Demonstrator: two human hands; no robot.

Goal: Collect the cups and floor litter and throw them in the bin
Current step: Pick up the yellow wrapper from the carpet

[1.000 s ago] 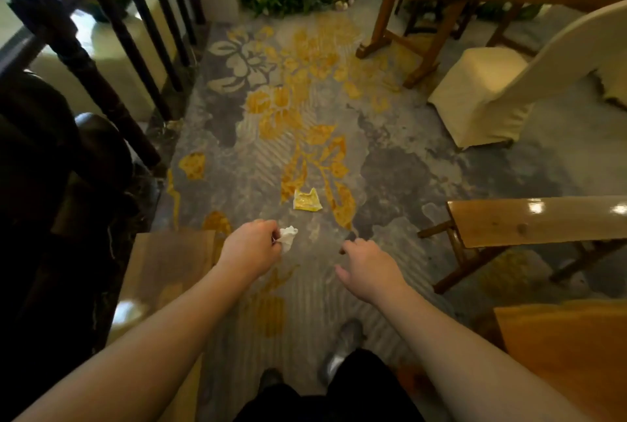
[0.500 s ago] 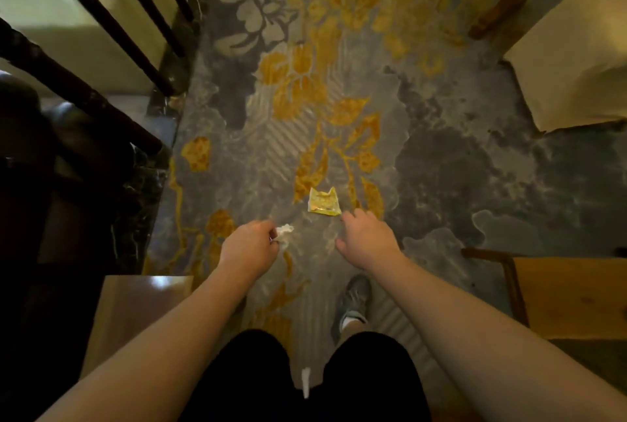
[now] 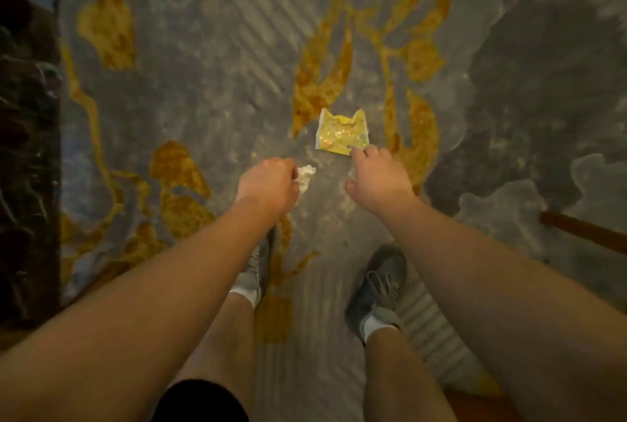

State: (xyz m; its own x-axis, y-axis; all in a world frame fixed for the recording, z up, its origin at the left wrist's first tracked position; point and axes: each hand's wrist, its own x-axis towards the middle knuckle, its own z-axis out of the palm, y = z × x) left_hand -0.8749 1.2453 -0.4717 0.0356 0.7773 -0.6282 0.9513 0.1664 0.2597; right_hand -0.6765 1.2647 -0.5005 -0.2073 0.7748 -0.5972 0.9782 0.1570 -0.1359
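Note:
A torn yellow wrapper (image 3: 341, 132) lies flat on the grey and gold carpet (image 3: 203, 82) in the middle of the head view. My right hand (image 3: 376, 180) reaches down to it, fingers apart, and its fingertips touch the wrapper's lower right corner. My left hand (image 3: 268, 184) is just to the left, shut on a crumpled white tissue (image 3: 305, 175) that sticks out to the right of the fist. No cup or bin is in view.
Both my feet in grey shoes (image 3: 380, 289) stand on the carpet below the hands. A dark marble strip (image 3: 27, 150) runs along the left edge. A brown wooden furniture leg (image 3: 583, 231) shows at the right.
I have bent lower over the floor, so the wrapper looks larger. My right hand has moved forward and down onto the wrapper's corner. The left hand still holds the tissue.

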